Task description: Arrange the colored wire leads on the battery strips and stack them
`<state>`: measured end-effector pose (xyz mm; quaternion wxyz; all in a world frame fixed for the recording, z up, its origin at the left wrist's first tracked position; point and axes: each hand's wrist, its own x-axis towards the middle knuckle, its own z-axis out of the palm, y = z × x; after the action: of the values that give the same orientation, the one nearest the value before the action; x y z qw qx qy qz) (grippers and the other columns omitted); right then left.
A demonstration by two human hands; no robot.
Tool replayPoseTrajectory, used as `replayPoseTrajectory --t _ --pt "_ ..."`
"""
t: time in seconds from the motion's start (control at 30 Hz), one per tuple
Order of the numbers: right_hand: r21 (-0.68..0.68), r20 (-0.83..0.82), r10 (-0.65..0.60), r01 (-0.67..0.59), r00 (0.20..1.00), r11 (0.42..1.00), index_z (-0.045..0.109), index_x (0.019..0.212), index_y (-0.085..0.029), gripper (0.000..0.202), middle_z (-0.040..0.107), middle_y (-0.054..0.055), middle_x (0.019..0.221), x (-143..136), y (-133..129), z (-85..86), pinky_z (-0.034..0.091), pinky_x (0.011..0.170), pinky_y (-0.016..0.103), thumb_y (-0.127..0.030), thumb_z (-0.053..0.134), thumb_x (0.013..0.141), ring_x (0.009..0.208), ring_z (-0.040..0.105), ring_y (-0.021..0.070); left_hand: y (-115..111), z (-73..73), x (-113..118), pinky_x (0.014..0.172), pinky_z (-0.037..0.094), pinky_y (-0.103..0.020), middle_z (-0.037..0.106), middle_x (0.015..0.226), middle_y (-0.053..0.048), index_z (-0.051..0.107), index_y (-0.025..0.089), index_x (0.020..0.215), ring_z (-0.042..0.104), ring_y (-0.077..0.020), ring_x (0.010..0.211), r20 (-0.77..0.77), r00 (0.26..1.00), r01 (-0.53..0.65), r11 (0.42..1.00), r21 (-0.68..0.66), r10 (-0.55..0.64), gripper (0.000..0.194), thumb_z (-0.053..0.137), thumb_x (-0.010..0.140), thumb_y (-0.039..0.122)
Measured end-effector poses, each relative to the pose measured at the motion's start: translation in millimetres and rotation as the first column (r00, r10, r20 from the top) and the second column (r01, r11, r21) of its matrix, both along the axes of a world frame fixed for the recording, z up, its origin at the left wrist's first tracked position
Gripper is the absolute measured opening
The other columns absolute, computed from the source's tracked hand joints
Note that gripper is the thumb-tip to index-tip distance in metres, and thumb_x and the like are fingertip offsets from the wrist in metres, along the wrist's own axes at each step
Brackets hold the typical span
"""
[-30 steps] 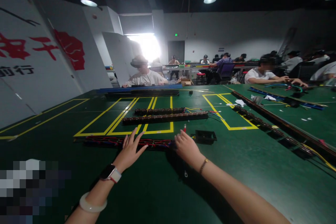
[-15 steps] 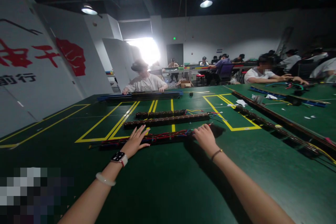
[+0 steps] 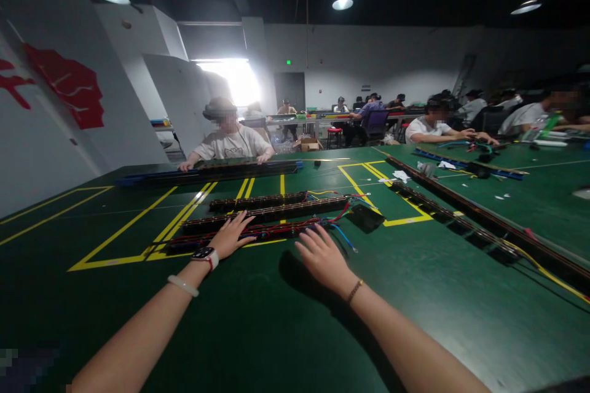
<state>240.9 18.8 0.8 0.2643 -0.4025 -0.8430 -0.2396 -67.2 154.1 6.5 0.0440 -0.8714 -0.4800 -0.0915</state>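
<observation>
My left hand (image 3: 230, 237) lies with spread fingers across the nearest dark strip (image 3: 276, 229), which carries red wires along its length. My right hand (image 3: 324, 258) is near that strip's right end, fingers apart, holding nothing. Blue and red wires (image 3: 342, 236) stick out from the end, just beyond my right fingers. A second long dark strip (image 3: 295, 207) lies right behind the first, and a shorter one (image 3: 258, 201) lies behind that. At the right end of these strips is a dark flat piece (image 3: 365, 218).
Across the green table (image 3: 230, 331), a person (image 3: 233, 141) has both hands on a long blue-black bundle (image 3: 207, 173). Long strips (image 3: 452, 202) run diagonally at right, with white scraps (image 3: 401, 175) nearby. Another person (image 3: 431, 128) works at the far right edge.
My right hand has opened and come back from the strip's end, where blue wires now show. My left hand still rests on the strip. The view has turned right.
</observation>
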Motion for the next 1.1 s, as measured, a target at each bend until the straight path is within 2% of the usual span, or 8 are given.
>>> replayPoseTrajectory --t 0.17,0.6,0.77,0.83,0.9,1.0,1.07,1.1 --pt "-0.101 -0.001 0.139 -0.138 0.99 0.985 0.057 0.116 -0.018 0.031 0.058 0.01 0.121 -14.1 -4.4 -2.8 0.025 0.112 0.047 -0.021 0.052 0.086 0.121 0.045 0.0225 16.0 -4.2 1.1 0.11 0.016 -0.05 0.023 0.15 -0.014 0.03 0.022 0.141 0.019 -0.027 0.139 -0.009 1.0 -0.027 0.999 0.036 0.028 0.073 0.035 0.083 0.065" --pt "-0.26 -0.017 0.146 -0.145 0.989 0.955 0.056 0.116 -0.02 0.029 0.056 0.008 0.123 -27.0 -1.1 -9.0 0.025 0.11 0.044 -0.02 0.048 0.088 0.122 0.043 0.0208 43.3 -8.3 3.3 0.11 0.017 -0.049 0.027 0.148 -0.015 0.027 0.013 0.142 0.023 -0.0294 0.137 -0.035 0.997 -0.064 0.998 0.027 0.065 0.081 0.032 0.082 0.067" --pt "-0.274 -0.032 0.136 -0.14 0.99 0.951 0.056 0.116 -0.021 0.03 0.057 0.007 0.12 -25.9 -0.4 -11.8 0.025 0.109 0.042 -0.018 0.05 0.086 0.119 0.044 0.0196 35.2 6.7 22.1 0.109 0.016 -0.054 0.031 0.146 -0.019 0.034 0.01 0.138 0.026 -0.0335 0.135 0.038 0.992 -0.121 0.992 -0.035 0.122 0.077 0.039 0.082 0.064" --pt "-0.288 -0.066 0.113 -0.128 0.991 0.949 0.056 0.116 -0.02 0.03 0.058 0.008 0.117 -24.0 -0.4 -12.5 0.026 0.108 0.042 -0.019 0.05 0.087 0.118 0.045 0.0195 18.7 23.9 42.2 0.106 0.009 -0.062 0.031 0.143 -0.026 0.037 0.001 0.134 0.023 -0.0398 0.134 0.14 0.98 -0.139 0.99 -0.033 0.142 0.083 0.041 0.08 0.064" --pt "-0.295 -0.102 0.093 -0.119 0.99 0.948 0.055 0.116 -0.02 0.03 0.058 0.009 0.115 -22.1 -0.3 -13.3 0.027 0.106 0.042 -0.02 0.051 0.086 0.116 0.045 0.0194 -11.6 46.9 65.6 0.107 0.006 -0.062 0.027 0.145 -0.025 0.042 -0.002 0.13 0.018 -0.0402 0.136 0.23 0.973 -0.037 0.999 0.014 0.033 0.079 0.039 0.082 0.062" --pt "-0.301 -0.122 0.094 -0.127 0.988 0.945 0.055 0.116 -0.02 0.031 0.059 0.008 0.113 -20.8 0.6 -14.5 0.028 0.104 0.041 -0.019 0.052 0.085 0.113 0.047 0.019 -84.0 79.9 87.3 0.111 0.026 -0.039 0.045 0.139 -0.001 0.053 0.023 0.126 0.038 -0.0203 0.13 0.277 0.952 0.135 0.991 0.016 -0.134 0.054 0.028 0.089 0.054" --pt "-0.308 -0.114 0.096 -0.127 0.989 0.943 0.055 0.115 -0.02 0.03 0.059 0.008 0.112 -20.8 1.4 -15.1 0.029 0.103 0.04 -0.019 0.053 0.085 0.11 0.048 0.019 -140.5 90.1 82.4 0.103 0.041 -0.043 0.06 0.12 0.006 0.054 0.04 0.123 0.051 -0.0213 0.118 0.397 0.879 0.303 0.952 -0.034 -0.265 0.046 0.028 0.088 0.054" --pt "-0.31 -0.108 0.093 -0.122 0.99 0.943 0.055 0.114 -0.02 0.03 0.059 0.007 0.111 -20.8 1.6 -15.1 0.03 0.102 0.039 -0.019 0.053 0.085 0.108 0.049 0.0189 -166.7 89.8 74.5 0.097 0.046 -0.047 0.064 0.111 0.006 0.052 0.047 0.123 0.054 -0.0236 0.113 0.437 0.859 0.312 0.95 -0.029 -0.268 0.043 0.031 0.086 0.057"
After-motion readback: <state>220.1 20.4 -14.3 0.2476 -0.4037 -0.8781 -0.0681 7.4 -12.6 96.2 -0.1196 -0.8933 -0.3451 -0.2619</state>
